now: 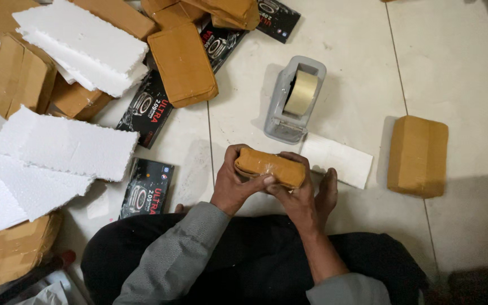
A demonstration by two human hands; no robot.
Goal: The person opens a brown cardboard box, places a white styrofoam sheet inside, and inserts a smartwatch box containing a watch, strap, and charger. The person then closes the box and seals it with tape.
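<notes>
Fingers of both hands are closed around a small brown parcel (269,168), held at lower centre above the lap: left hand (234,183) at its left end, right hand (306,195) under its right. Tape appears to be being pressed down; smoothing the loose edge seems called for. Just above, a grey tape dispenser (295,99) stands. A sealed brown parcel (418,156) lies right; black boxes (147,187), white foam sheets (57,155) and more brown parcels (183,63) are left.

Premises are serving as an informal packing area on a tiled floor (470,68): brown-wrapped parcels (417,156), boxed goods (147,187), foam sheets (80,42) and a tape dispenser (295,99) are lying about.
</notes>
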